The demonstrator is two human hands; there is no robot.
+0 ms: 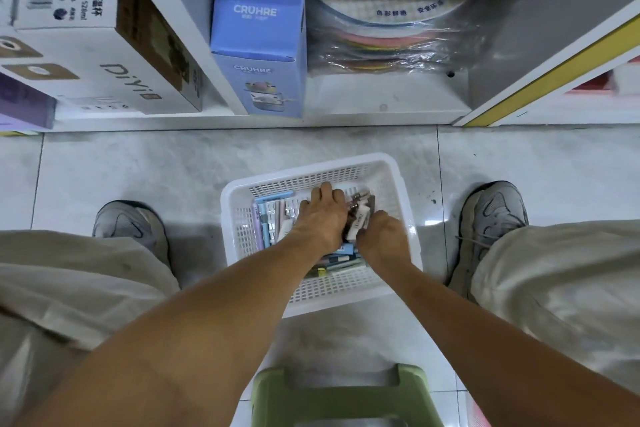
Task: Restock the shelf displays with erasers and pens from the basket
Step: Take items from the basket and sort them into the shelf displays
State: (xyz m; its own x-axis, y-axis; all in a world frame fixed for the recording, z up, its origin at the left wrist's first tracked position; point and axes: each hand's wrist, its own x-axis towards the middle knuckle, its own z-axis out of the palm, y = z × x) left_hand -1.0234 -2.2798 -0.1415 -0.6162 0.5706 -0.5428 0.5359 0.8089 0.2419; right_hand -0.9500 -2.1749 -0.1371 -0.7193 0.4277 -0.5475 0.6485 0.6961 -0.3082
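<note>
The left hand (320, 215) reaches into the white perforated plastic basket (398, 180), its fingers (325, 192) bent down onto the packets; whether they pinch anything I cannot tell. The right hand (381, 236) curls its fingers round a white rectangular eraser (358, 222), tilted with its long axis running away from the person. Pastel packaged pens (266, 218) lie lengthwise beside the left hand. The basket sits on a grey tiled floor (138, 166) between two grey shoes (131, 222), before a white shelf (381, 104) holding a blue cardboard box (258, 45). A green plastic stool (343, 395) stands nearest.

Blue box (258, 45), green stool (343, 395), grey shoes (133, 224)
</note>
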